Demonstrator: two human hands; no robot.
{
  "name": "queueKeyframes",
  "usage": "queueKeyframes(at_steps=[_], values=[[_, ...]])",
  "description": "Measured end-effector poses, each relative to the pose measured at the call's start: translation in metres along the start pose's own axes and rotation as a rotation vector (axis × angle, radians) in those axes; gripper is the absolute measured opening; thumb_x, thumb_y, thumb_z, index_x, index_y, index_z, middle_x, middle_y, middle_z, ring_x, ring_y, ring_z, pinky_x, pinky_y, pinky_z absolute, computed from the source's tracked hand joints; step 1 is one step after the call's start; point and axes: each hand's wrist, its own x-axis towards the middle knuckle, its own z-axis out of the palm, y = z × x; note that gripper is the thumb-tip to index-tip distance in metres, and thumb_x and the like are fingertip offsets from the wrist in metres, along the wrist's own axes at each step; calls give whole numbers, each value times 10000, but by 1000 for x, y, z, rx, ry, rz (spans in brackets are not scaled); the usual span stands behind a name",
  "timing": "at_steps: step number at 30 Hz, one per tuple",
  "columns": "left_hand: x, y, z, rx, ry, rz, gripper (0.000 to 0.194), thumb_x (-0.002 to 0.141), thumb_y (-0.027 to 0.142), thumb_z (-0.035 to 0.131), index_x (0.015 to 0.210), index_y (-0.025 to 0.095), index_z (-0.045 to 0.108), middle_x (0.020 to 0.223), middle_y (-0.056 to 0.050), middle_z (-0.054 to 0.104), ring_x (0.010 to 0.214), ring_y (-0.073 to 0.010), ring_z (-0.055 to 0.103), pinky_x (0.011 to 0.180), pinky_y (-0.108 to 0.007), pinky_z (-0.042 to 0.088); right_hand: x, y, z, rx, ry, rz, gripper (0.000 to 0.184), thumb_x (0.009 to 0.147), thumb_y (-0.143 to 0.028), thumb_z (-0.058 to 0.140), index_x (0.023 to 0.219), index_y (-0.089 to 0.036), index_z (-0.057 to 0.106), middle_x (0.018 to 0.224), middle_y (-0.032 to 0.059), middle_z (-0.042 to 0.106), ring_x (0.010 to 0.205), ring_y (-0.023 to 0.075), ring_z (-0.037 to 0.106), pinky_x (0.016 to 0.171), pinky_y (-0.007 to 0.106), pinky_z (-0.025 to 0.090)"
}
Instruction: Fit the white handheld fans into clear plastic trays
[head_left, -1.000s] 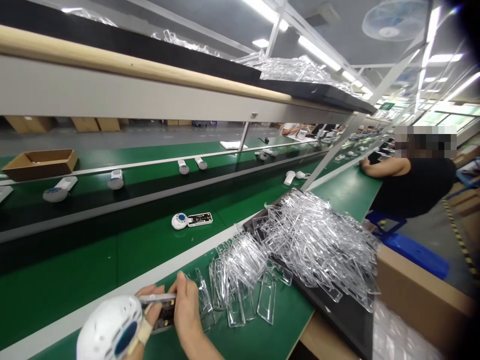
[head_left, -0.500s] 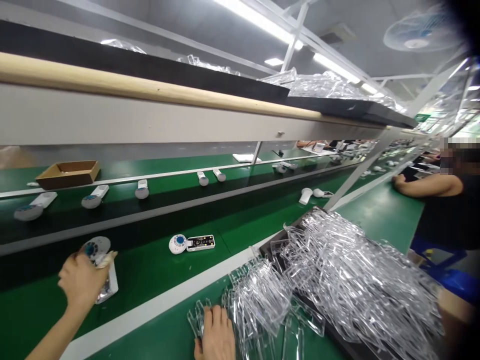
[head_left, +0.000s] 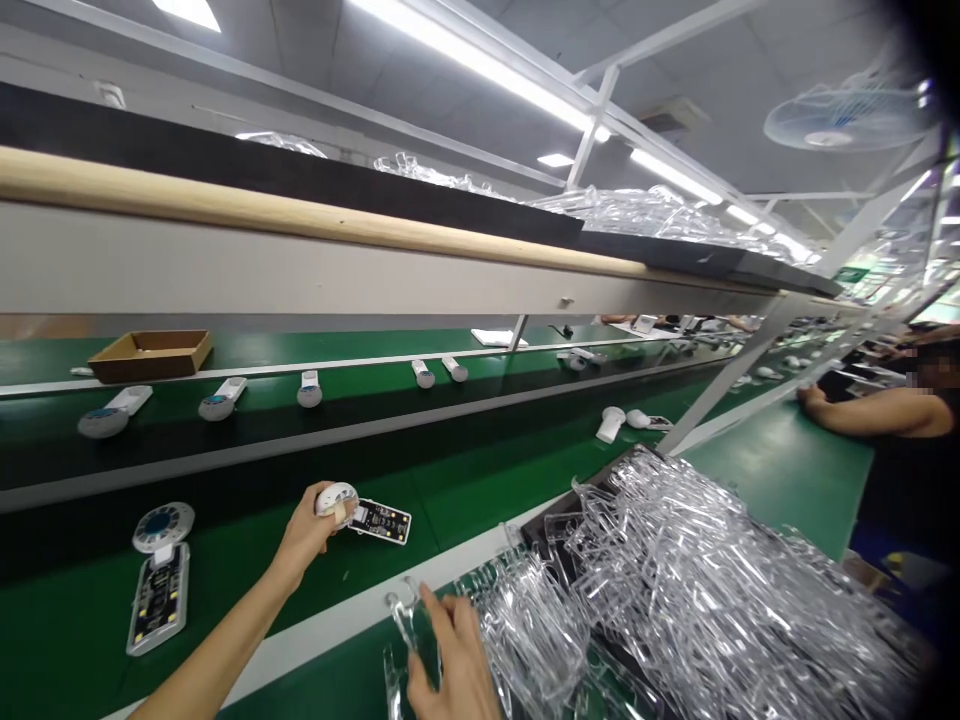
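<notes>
My left hand is closed on the round head of a white device, whose flat arm carries an exposed circuit board and points right. Near the table's front, my right hand pinches a clear plastic frame between thumb and forefinger. More clear frames lie in a bunch beside that hand. To the left of my forearm, a second white device rests on the green surface, its round head with a blue centre and its board facing up.
A dark tray heaped with clear plastic frames stands at right. Several white devices lie along the dark belt behind a grey rail. A cardboard box sits at far left. A long shelf crosses overhead; another person works at right.
My left hand has let go of the left device and moved right to grasp another, now tilted. My right hand has lifted a clear frame from the bunch. The view has tipped up slightly.
</notes>
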Motion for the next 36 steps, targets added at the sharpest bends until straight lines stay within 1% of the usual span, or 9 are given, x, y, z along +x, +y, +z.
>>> queueKeyframes(at_steps=[3, 5, 8, 11, 22, 28, 31, 33, 36], values=[[-34, 16, -17, -9, 26, 88, 636, 607, 554, 676, 1132, 232, 516, 1014, -73, 641, 860, -238, 617, 609, -277, 479, 22, -28, -22, 27, -54, -110, 679, 710, -62, 500, 1354, -226, 360, 1015, 91, 469, 1000, 252, 507, 798, 374, 517], [-58, 26, -22, -67, 26, 99, 643, 619, 577, 659, 1137, 223, 518, 1041, -75, 639, 900, -240, 607, 680, -296, 472, 30, -47, -24, 10, -40, -184, 704, 703, -39, 495, 1368, -202, 330, 1030, 99, 450, 1005, 259, 484, 793, 396, 510], [-87, 39, -26, -172, 18, 79, 639, 608, 598, 658, 1086, 190, 541, 973, -78, 648, 841, -230, 602, 672, -303, 454, 29, -67, -12, 10, 19, -254, 724, 688, -15, 496, 1366, -203, 325, 1023, 93, 438, 993, 261, 466, 798, 413, 501], [-104, 44, -29, -212, 72, 72, 654, 588, 625, 660, 1054, 187, 524, 912, -65, 630, 777, -214, 577, 623, -295, 438, 20, -76, 4, 42, 70, -201, 716, 677, -15, 499, 1346, -223, 352, 1006, 81, 425, 959, 257, 469, 767, 403, 511], [-124, 36, -34, -292, 26, -4, 698, 555, 633, 663, 1068, 187, 504, 939, -79, 645, 812, -238, 615, 630, -308, 475, 0, -96, 10, 61, 97, -146, 646, 710, -56, 508, 1317, -238, 386, 1011, 84, 460, 967, 260, 509, 797, 380, 492], [-132, 43, -41, -439, 32, -33, 708, 575, 622, 676, 1103, 175, 528, 977, -101, 658, 834, -254, 632, 666, -324, 509, -11, -91, 22, 72, 46, -63, 571, 913, -277, 355, 1428, -366, 125, 1155, 88, 508, 976, 256, 561, 707, 331, 517], [-142, 32, -40, -553, -23, -13, 714, 606, 583, 692, 1181, 203, 505, 1093, -95, 642, 959, -277, 615, 759, -337, 522, -13, -84, 16, 149, 26, -78, 550, 928, -280, 303, 1432, -375, 102, 1113, 69, 531, 943, 223, 581, 669, 276, 523], [-148, 18, -34, -629, -133, -53, 785, 576, 552, 731, 1238, 220, 470, 1117, -87, 644, 1028, -293, 596, 814, -349, 522, -15, -83, 10, 140, 61, -141, 560, 912, -335, 368, 1427, -371, 151, 1088, 71, 533, 942, 228, 579, 709, 286, 524], [-148, -6, -18, -550, -153, -101, 752, 533, 577, 724, 1171, 219, 552, 927, -78, 712, 963, -321, 632, 798, -388, 540, -21, -85, 7, 63, 107, -222, 553, 852, -416, 486, 1375, -391, 308, 1034, 70, 558, 914, 245, 588, 766, 332, 517]])
